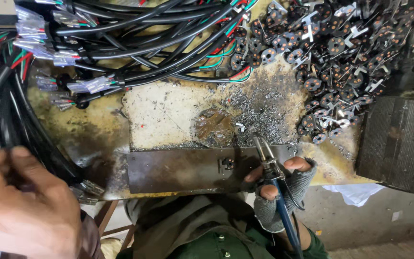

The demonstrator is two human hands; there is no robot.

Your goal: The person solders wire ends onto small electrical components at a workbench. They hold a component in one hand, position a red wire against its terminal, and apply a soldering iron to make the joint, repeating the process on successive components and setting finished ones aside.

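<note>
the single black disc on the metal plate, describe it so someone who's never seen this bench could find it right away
Start at the dark metal plate along the near edge of the workbench. Near its middle-right, just left of the blue-handled tool in the gloved right hand, sits one small black disc. Unlike the big heap of similar discs at the far right, it lies alone on the plate.
</note>
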